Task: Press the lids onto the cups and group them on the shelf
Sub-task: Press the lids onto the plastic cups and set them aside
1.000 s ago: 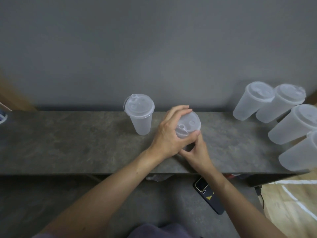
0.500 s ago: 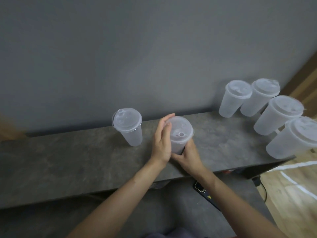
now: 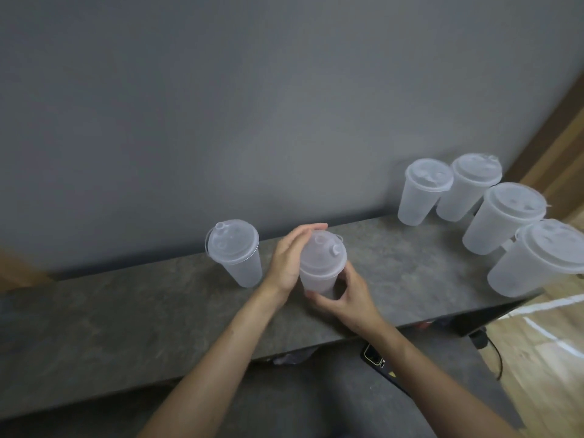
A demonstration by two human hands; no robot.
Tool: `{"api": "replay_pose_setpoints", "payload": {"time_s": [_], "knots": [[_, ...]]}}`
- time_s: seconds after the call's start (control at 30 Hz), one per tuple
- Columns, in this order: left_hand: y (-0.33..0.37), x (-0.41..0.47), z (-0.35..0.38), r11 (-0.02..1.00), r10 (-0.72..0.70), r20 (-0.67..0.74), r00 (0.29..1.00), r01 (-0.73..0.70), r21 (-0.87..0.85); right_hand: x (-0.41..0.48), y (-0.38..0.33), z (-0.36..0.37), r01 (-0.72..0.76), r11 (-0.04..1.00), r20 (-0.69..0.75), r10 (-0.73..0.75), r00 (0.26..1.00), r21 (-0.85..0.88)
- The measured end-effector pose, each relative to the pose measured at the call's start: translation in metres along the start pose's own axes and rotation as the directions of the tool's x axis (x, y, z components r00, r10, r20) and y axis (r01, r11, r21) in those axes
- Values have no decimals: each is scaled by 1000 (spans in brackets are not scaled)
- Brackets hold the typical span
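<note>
Now | cup [image 3: 319,275]: translucent, frosted, lidded | right hand [image 3: 346,300] grips base

A grey wall, a dark shelf and a wooden floor.
A plain grey wall [image 3: 221,105] fills the top and most of the view, and the light on it is dull and soft. Along its foot runs a long dark grey speckled shelf [image 3: 126,311], slanting up to the right. A brown wooden board [image 3: 562,128] goes up the wall's right side, and a bit of brown wood [image 3: 19,267] shows at the far left. Low on the right lies a pale wooden floor [image 3: 543,349] with thin white lines [image 3: 553,303] on it. A black cable [image 3: 497,352] curls there, below the shelf's end. Under the shelf is a lower grey surface [image 3: 316,390].
</note>
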State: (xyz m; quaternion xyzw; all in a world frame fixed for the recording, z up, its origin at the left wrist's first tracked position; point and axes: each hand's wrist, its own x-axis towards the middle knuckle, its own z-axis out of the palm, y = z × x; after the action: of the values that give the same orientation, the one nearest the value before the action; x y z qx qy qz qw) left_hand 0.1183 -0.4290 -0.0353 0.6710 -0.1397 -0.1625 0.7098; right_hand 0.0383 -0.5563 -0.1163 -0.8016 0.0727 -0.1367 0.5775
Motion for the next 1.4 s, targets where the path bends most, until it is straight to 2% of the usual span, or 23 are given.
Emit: {"api": "replay_pose_setpoints", "payload": {"time_s": [0.07,0.17,0.23,0.37,0.43,0.6,0.63,0.8,0.87,1.0,1.07,1.13,1.2,1.4], "knots": [[-2,-1,0,999,36,3,999,-36,16,0,0,3,25,1000,11,-25,1000,-1],[-14,-15,16,993,112,-160,981,-105,47,-1,-5,7,30,999,1,-30,1000,25],[-17,-18,21,992,118,-196,973,-109,55,0,-4,6,24,999,-23,-23,999,23],[4,-1,5,999,-32,-16,999,32,42,-2,1,2,-9,1000,20,9,1000,-6],[8,0,3,998,-30,24,999,29,59,-1,-1,4,-12,1000,53,12,998,-13],[-9,-17,20,995,73,-235,969,-53,89,-5,-9,5,-21,998,-21,22,1000,62],[-8,-16,19,993,76,-237,968,-53,103,-5,-8,4,-23,998,-33,25,999,58],[1,5,-4,992,33,37,999,-37,121,-2,-2,2,14,1000,17,-13,1000,-14],[-2,0,0,994,58,-16,998,-56,93,-3,-2,4,41,999,38,-40,998,-22],[-15,-12,16,991,120,-254,960,-101,86,-2,-1,6,-20,1000,6,20,1000,1],[-11,-7,11,995,71,-220,973,-53,90,0,3,4,-29,999,5,29,1000,-26],[-4,0,2,998,4,-111,994,4,70,0,5,3,-17,998,24,18,1000,-55],[2,3,-2,998,-5,-42,999,8,67,0,4,3,-1,997,39,4,999,-75],[-12,-10,18,994,76,-167,983,-61,94,0,-2,4,-5,1000,30,4,1000,23]]}}
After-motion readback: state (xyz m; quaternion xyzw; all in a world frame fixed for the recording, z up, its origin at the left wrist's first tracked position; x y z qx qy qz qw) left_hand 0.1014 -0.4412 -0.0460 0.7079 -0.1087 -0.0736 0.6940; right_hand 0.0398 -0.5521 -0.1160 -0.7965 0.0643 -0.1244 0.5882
